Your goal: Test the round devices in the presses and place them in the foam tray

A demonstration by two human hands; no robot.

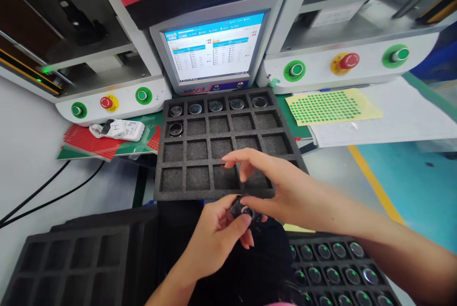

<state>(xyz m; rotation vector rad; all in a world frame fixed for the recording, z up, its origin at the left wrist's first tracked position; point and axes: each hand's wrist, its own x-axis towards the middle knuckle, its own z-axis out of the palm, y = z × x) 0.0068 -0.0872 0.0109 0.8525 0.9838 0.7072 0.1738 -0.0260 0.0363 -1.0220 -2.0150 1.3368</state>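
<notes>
Below the near edge of the foam tray, my left hand (223, 234) is closed around a round black watch body (247, 211), with a pale ring on the face turned up. My left thumb lies across its lower edge. My right hand (266, 177) reaches in from the right, its thumb at the top of the watch body. The other right fingers are spread over the tray's near compartments. Something tiny and red shows at a right fingertip; whether it is a sticker I cannot tell. The black foam tray (170, 153) holds several round watch bodies (216, 105) in its far compartments.
Behind the tray stands a monitor (217, 51) between two machines with green and red buttons. Red sticker sheets (89, 142) and a white handheld device (123, 130) lie left; a green-dot sheet (332, 106) lies right. More foam trays (71, 232) sit lower left, a filled one (342, 263) lower right.
</notes>
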